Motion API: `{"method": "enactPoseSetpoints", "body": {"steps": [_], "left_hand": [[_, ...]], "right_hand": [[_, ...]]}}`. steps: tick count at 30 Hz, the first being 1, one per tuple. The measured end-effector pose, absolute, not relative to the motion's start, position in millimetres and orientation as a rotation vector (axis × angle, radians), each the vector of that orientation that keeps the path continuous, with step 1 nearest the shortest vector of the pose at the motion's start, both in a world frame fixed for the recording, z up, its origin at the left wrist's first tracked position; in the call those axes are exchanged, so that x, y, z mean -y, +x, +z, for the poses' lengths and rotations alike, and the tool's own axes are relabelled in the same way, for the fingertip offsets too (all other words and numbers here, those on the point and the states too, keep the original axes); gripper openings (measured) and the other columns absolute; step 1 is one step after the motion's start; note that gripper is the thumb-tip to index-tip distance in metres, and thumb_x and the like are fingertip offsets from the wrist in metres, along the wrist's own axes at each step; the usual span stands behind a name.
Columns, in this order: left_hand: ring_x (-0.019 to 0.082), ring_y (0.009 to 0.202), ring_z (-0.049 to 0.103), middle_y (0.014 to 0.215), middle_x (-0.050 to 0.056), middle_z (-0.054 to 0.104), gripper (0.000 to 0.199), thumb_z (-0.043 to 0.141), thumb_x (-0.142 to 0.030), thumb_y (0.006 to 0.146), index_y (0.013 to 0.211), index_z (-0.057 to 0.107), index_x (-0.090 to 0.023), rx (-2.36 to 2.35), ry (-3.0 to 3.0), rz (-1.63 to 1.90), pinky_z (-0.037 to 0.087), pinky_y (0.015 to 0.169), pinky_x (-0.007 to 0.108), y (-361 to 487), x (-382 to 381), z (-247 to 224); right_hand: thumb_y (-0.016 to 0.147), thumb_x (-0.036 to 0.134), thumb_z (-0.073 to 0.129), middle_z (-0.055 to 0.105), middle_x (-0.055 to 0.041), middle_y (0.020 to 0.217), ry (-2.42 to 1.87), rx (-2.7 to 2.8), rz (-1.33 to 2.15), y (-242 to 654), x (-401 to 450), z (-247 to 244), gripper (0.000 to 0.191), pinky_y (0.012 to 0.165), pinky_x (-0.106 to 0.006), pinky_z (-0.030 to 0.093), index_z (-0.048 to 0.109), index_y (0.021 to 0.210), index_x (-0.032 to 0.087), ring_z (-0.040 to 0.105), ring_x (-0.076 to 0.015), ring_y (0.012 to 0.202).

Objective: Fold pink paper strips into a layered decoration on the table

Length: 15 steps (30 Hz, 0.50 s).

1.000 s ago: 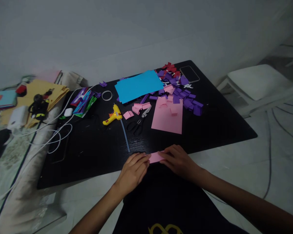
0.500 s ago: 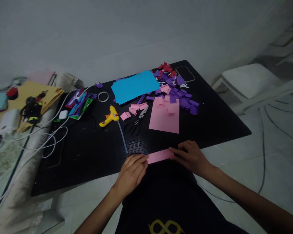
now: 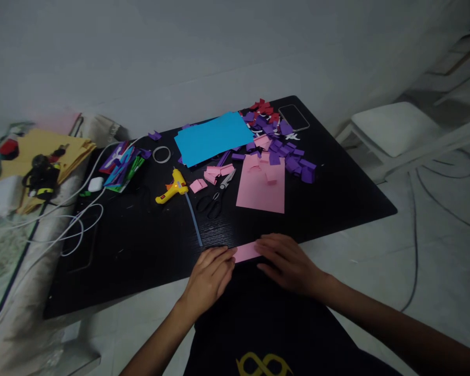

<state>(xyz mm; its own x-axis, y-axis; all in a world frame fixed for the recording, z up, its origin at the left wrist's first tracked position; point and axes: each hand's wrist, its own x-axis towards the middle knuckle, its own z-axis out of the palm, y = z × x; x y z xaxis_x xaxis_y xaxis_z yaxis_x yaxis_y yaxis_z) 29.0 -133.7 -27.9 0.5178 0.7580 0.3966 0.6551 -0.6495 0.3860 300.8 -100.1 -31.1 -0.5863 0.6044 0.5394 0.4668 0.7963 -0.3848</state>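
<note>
A folded pink paper strip [image 3: 246,252] lies along the front edge of the black table. My left hand [image 3: 210,275] grips its left end, fingers together and thumb low. Over the right end, my right hand [image 3: 286,265] presses with its fingers, hiding that end of the strip. Just beyond the strip are a pink sheet [image 3: 260,196] with small folded pink pieces on it, black-handled scissors [image 3: 215,201] with blades pointing away, and a yellow glue gun [image 3: 173,189] with a glue stick trailing toward me.
Blue sheets [image 3: 215,137] lie at the back of the black table [image 3: 141,250], beside a heap of folded purple pieces [image 3: 292,156] and red ones. A tape ring [image 3: 162,154], coloured paper scraps [image 3: 121,167] and white cables [image 3: 72,224] are leftward. A white stool [image 3: 395,128] stands right.
My right hand has moved left along the pink strip and now covers more of it. My left hand stays on the left end. The view has shifted slightly.
</note>
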Motion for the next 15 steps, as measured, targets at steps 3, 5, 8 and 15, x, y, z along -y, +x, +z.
{"method": "enactPoseSetpoints", "body": {"steps": [3,5,8,15], "left_hand": [[0.025,0.117,0.069,0.123,0.008,0.078,0.016,0.061,-0.01,0.099,0.108,0.072,-0.017,-1.217,2.575,0.801,0.053,0.102,0.043,28,135,-29],[0.025,0.117,0.069,0.121,0.008,0.078,0.016,0.061,-0.01,0.099,0.109,0.072,-0.017,-1.222,2.576,0.812,0.052,0.103,0.043,29,135,-29],[0.025,0.117,0.069,0.123,0.007,0.078,0.017,0.061,-0.01,0.099,0.109,0.072,-0.017,-1.22,2.583,0.827,0.052,0.103,0.043,29,135,-30],[0.024,0.114,0.07,0.118,0.006,0.08,0.011,0.066,-0.013,0.098,0.105,0.073,-0.018,-1.305,2.545,0.873,0.051,0.104,0.043,18,140,-31]], "right_hand": [[0.101,0.018,0.057,0.064,-0.0183,0.142,-0.761,2.438,0.344,274,107,-31,0.046,0.115,-0.046,0.05,0.053,0.145,0.007,0.053,-0.028,0.141],[0.102,0.022,0.056,0.056,-0.0219,0.151,-0.793,2.523,0.339,264,111,-36,0.051,0.116,-0.048,0.05,0.05,0.148,0.001,0.048,-0.0307,0.146],[0.103,0.023,0.055,0.052,-0.0224,0.155,-0.812,2.577,0.269,260,113,-47,0.052,0.115,-0.051,0.051,0.049,0.149,0.0,0.049,-0.0326,0.146],[0.103,0.017,0.054,0.057,-0.0187,0.152,-0.823,2.518,0.184,263,112,-58,0.048,0.115,-0.048,0.052,0.052,0.148,0.003,0.052,-0.0287,0.144]]}}
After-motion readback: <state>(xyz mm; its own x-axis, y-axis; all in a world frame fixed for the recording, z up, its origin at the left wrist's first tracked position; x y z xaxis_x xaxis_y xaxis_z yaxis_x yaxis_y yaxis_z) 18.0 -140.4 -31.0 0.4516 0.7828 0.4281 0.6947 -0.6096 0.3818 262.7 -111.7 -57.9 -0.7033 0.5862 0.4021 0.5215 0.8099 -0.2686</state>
